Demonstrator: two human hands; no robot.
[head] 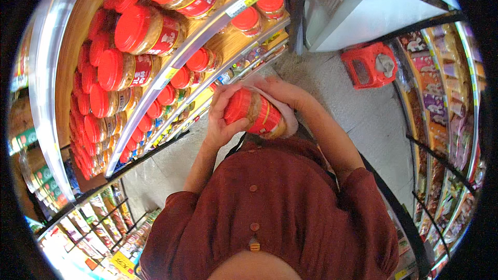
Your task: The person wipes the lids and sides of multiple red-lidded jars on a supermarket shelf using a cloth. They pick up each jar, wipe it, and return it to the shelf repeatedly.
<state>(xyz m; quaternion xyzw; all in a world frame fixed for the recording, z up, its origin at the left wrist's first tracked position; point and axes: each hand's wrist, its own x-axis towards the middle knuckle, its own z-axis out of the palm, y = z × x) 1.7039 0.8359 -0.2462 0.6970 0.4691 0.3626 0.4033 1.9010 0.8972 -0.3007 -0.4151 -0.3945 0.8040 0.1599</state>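
Note:
A clear jar with a red lid and a red label (258,114) lies tilted between my two hands, in front of my waist. My left hand (225,114) grips it at the lid end, thumb across the lid's edge. Around the jar's far side and base runs a white cloth (290,118). My right hand (274,89) is on that cloth at the jar's far side, its fingers blurred and partly hidden. Just left of my hands, similar red-lidded jars (149,33) stand in rows on a wooden shelf.
Lower shelves hold smaller red-lidded jars (198,60). A clear shelf edge strip (181,54) with price tags curves close to my left hand. On the grey floor (373,112) stands a red plastic stool (367,77) with a crumpled cloth (385,65) on it. Packaged goods (435,105) fill shelves at the right.

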